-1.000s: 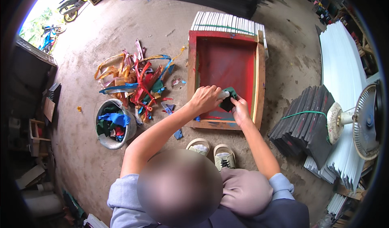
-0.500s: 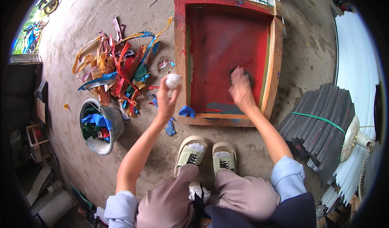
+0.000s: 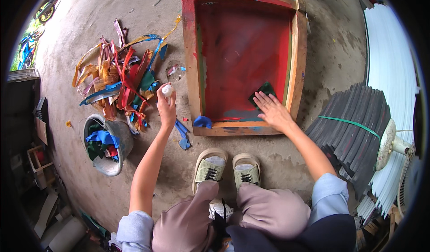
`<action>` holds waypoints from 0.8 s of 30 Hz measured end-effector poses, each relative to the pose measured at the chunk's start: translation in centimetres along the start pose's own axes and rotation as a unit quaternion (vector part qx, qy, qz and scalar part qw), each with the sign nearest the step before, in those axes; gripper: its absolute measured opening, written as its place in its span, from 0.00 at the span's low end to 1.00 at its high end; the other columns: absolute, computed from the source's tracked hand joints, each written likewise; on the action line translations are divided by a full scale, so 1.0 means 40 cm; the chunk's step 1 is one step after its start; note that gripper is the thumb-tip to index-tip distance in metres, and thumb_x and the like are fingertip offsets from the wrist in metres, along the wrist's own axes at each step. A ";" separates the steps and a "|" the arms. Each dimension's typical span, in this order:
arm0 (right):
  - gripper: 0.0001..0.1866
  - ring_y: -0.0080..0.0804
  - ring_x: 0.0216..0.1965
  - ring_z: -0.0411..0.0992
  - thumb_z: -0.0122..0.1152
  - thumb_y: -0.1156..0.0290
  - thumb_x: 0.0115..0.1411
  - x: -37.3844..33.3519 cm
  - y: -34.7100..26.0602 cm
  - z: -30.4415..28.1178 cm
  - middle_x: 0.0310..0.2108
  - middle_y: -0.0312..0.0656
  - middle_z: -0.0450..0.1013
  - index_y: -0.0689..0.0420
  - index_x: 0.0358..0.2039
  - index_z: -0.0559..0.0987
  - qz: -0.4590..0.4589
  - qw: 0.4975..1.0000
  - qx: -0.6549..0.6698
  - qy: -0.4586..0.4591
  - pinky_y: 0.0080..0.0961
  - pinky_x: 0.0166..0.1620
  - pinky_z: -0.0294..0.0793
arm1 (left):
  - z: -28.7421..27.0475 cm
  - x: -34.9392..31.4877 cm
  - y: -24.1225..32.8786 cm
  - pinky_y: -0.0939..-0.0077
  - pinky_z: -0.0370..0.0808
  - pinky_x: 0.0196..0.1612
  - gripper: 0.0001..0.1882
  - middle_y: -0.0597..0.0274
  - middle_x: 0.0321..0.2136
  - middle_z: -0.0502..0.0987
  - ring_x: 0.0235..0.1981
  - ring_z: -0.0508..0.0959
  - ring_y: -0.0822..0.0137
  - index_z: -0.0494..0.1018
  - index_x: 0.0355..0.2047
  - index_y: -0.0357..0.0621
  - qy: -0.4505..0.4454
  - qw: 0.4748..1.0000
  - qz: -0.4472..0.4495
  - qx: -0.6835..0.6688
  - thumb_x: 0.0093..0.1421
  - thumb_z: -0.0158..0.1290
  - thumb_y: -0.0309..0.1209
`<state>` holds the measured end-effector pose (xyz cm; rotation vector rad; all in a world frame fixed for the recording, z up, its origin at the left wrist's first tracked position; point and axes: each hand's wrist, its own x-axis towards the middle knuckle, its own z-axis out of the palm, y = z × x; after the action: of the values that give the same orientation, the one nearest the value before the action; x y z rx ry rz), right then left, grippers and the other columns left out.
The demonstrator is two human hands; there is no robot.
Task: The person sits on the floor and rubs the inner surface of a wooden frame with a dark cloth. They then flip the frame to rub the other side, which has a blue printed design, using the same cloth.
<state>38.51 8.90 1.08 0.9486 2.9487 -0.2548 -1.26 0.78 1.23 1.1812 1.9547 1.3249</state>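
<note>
A wooden screen frame (image 3: 191,68) lies on the floor before my feet, its recessed panel (image 3: 242,45) smeared red with a grey patch near the lower edge. My right hand (image 3: 275,114) rests flat with fingers stretched over a dark green cloth (image 3: 267,89) in the panel's lower right part. Left of the frame, my left hand (image 3: 166,110) is raised with its fingers wrapped round a small white bottle (image 3: 167,90); its end faces up and its body is mostly hidden. A blue cloth (image 3: 203,122) hangs on the frame's lower left corner.
To the left sits a tangled heap of coloured, paint-stained strips (image 3: 118,75). Below it a tilted bucket (image 3: 123,140) holds coloured rags. On the right lie a strapped bundle of dark slats (image 3: 349,126), a fan (image 3: 389,144) and long white strips (image 3: 389,50).
My left hand has moved left and slightly down with the bottle. My right hand has shifted slightly right and down, and its fingers now lie flat, with more of the green cloth showing.
</note>
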 end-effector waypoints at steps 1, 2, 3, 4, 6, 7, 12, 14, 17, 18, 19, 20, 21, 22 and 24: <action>0.42 0.38 0.72 0.43 0.54 0.52 0.61 -0.022 0.021 0.003 0.70 0.48 0.48 0.62 0.68 0.53 -0.015 0.999 -0.029 -0.020 0.43 0.70 0.44 | 0.013 -0.001 0.002 0.72 0.72 0.52 0.18 0.58 0.46 0.74 0.48 0.74 0.68 0.65 0.53 0.43 -0.011 1.000 0.000 0.004 0.64 0.53 0.25; 0.43 0.37 0.72 0.43 0.55 0.50 0.61 0.006 0.014 -0.018 0.71 0.46 0.47 0.61 0.68 0.52 0.092 0.993 -0.055 0.051 0.43 0.70 0.44 | 0.009 -0.009 -0.002 0.73 0.72 0.52 0.18 0.58 0.46 0.74 0.48 0.74 0.68 0.65 0.53 0.43 -0.023 1.000 -0.001 0.017 0.64 0.53 0.25; 0.43 0.39 0.72 0.43 0.54 0.50 0.61 0.047 0.015 -0.031 0.71 0.47 0.46 0.62 0.68 0.51 0.157 0.983 -0.031 0.091 0.43 0.70 0.44 | 0.013 -0.014 -0.006 0.72 0.72 0.52 0.18 0.58 0.45 0.74 0.48 0.74 0.68 0.65 0.54 0.44 -0.025 1.000 -0.009 0.011 0.64 0.53 0.25; 0.43 0.42 0.72 0.42 0.53 0.50 0.62 0.080 0.012 -0.035 0.71 0.49 0.45 0.62 0.68 0.51 0.222 0.966 -0.010 0.130 0.44 0.70 0.43 | 0.023 -0.018 -0.008 0.72 0.72 0.52 0.19 0.58 0.45 0.73 0.47 0.74 0.67 0.65 0.54 0.44 -0.028 0.999 -0.017 0.005 0.63 0.54 0.24; 0.42 0.48 0.72 0.41 0.49 0.49 0.64 0.141 -0.047 -0.007 0.71 0.52 0.43 0.63 0.68 0.49 0.274 0.944 -0.020 0.181 0.46 0.70 0.44 | 0.025 -0.014 -0.013 0.71 0.72 0.51 0.20 0.57 0.45 0.73 0.47 0.74 0.66 0.65 0.54 0.44 -0.037 0.999 -0.023 0.017 0.62 0.54 0.24; 0.41 0.52 0.72 0.39 0.48 0.49 0.65 0.125 -0.093 -0.017 0.70 0.56 0.42 0.63 0.68 0.49 0.206 0.972 -0.005 0.111 0.47 0.70 0.44 | 0.012 -0.014 -0.021 0.70 0.72 0.51 0.20 0.57 0.45 0.73 0.46 0.75 0.65 0.65 0.54 0.44 -0.041 0.998 -0.025 0.038 0.62 0.55 0.24; 0.35 0.36 0.72 0.43 0.51 0.57 0.65 0.000 -0.148 -0.020 0.70 0.42 0.49 0.58 0.68 0.55 0.056 0.991 0.122 -0.010 0.44 0.70 0.46 | 0.025 0.000 -0.011 0.68 0.72 0.50 0.22 0.55 0.46 0.72 0.46 0.75 0.62 0.65 0.54 0.42 -0.030 0.997 -0.009 0.063 0.60 0.56 0.25; 0.34 0.35 0.72 0.45 0.53 0.61 0.64 0.002 -0.141 -0.053 0.70 0.39 0.50 0.56 0.68 0.55 0.049 0.995 0.088 -0.008 0.42 0.70 0.46 | 0.033 0.011 -0.015 0.67 0.72 0.50 0.22 0.54 0.46 0.72 0.47 0.74 0.62 0.65 0.54 0.41 -0.025 0.997 0.000 0.070 0.60 0.56 0.26; 0.36 0.36 0.72 0.43 0.55 0.64 0.63 0.004 -0.138 -0.056 0.71 0.40 0.48 0.55 0.69 0.54 0.078 0.991 0.085 0.062 0.43 0.70 0.46 | 0.025 -0.006 -0.020 0.67 0.72 0.52 0.25 0.52 0.48 0.71 0.49 0.74 0.60 0.63 0.57 0.41 -0.029 0.997 -0.013 0.063 0.60 0.56 0.26; 0.37 0.37 0.72 0.42 0.56 0.65 0.63 0.007 -0.141 -0.052 0.71 0.40 0.48 0.55 0.69 0.53 0.104 0.985 0.109 0.083 0.44 0.70 0.46 | 0.022 -0.008 -0.017 0.66 0.71 0.53 0.26 0.51 0.49 0.71 0.50 0.73 0.59 0.63 0.58 0.41 -0.030 0.998 -0.019 0.058 0.60 0.56 0.27; 0.38 0.37 0.72 0.42 0.56 0.65 0.62 0.011 -0.144 -0.048 0.71 0.41 0.47 0.54 0.69 0.52 0.129 0.977 0.133 0.104 0.44 0.70 0.45 | 0.017 -0.008 -0.014 0.65 0.69 0.55 0.27 0.51 0.51 0.69 0.51 0.72 0.58 0.62 0.58 0.41 -0.024 0.998 -0.016 0.058 0.60 0.56 0.27; 0.38 0.37 0.72 0.41 0.57 0.65 0.62 0.008 -0.148 -0.033 0.71 0.41 0.46 0.54 0.69 0.51 0.132 0.977 0.136 0.101 0.44 0.71 0.45 | 0.016 -0.009 -0.010 0.64 0.67 0.57 0.28 0.50 0.53 0.68 0.53 0.70 0.57 0.62 0.59 0.41 -0.019 0.998 -0.015 0.057 0.59 0.57 0.27; 0.39 0.37 0.72 0.40 0.57 0.65 0.62 0.005 -0.156 -0.018 0.72 0.40 0.45 0.54 0.70 0.51 0.134 0.976 0.140 0.098 0.44 0.71 0.45 | 0.013 -0.010 -0.005 0.63 0.65 0.59 0.29 0.50 0.55 0.66 0.55 0.68 0.55 0.61 0.60 0.41 -0.015 0.998 -0.014 0.057 0.59 0.57 0.27; 0.40 0.37 0.72 0.40 0.57 0.65 0.62 0.004 -0.161 -0.004 0.72 0.40 0.44 0.53 0.70 0.50 0.135 0.976 0.144 0.096 0.44 0.71 0.44 | 0.007 -0.014 0.001 0.62 0.63 0.60 0.29 0.49 0.56 0.64 0.57 0.66 0.54 0.61 0.60 0.41 0.023 0.993 0.030 0.109 0.59 0.57 0.27; 0.41 0.37 0.73 0.38 0.56 0.61 0.63 -0.012 -0.146 0.004 0.72 0.39 0.41 0.53 0.70 0.47 0.117 0.984 0.117 0.058 0.44 0.71 0.43 | 0.017 -0.032 0.058 0.60 0.57 0.63 0.30 0.49 0.58 0.61 0.61 0.60 0.52 0.61 0.60 0.41 0.087 0.968 0.113 0.205 0.58 0.58 0.26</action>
<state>35.48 3.92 1.79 1.3696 2.9171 -0.5651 0.78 0.34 2.97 1.5671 2.3578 1.1969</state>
